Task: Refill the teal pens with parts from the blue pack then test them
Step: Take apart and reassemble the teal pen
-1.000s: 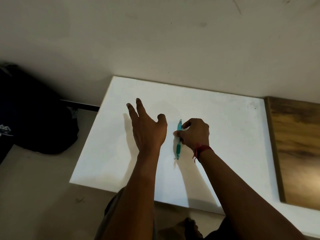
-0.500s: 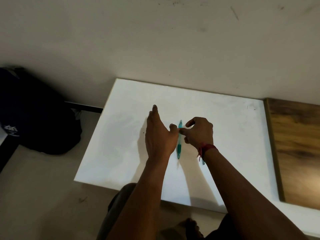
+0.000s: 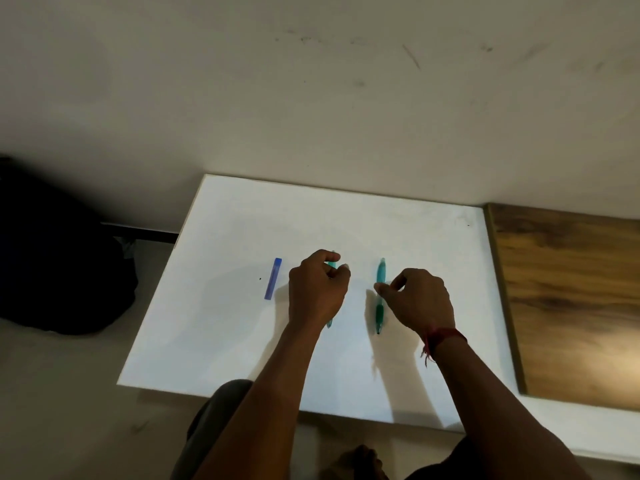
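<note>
In the head view, a white tabletop (image 3: pixel 242 341) sits against a scuffed pale wall (image 3: pixel 311 98), and both of the person's forearms reach up from the bottom edge onto it.

The left hand (image 3: pixel 317 292) is knuckles-up with its fingers curled down around the left teal pen (image 3: pixel 333 260). Most of that pen is hidden under the hand. Its far end shows at the fingertips and its near tip shows just past the wrist, so it lies pointing away from the person.

The right hand (image 3: pixel 420 301) is also curled. Its thumb and forefinger pinch the middle of the right teal pen (image 3: pixel 381 275), which lies on the tabletop roughly parallel to the first pen, with its darker grip section and tip toward the person. The two pens are apart, with bare white surface between them. A red thread bracelet (image 3: pixel 446 336) circles the right wrist.

The blue pack (image 3: pixel 273 278), a slim strip, lies flat just left of the left hand, not touching it and slightly tilted.

A wood-grain panel (image 3: pixel 571 306) adjoins the tabletop's right edge. A dark bag (image 3: pixel 59 265) rests on the floor (image 3: pixel 62 393) to the left, well apart from the tabletop's things.
</note>
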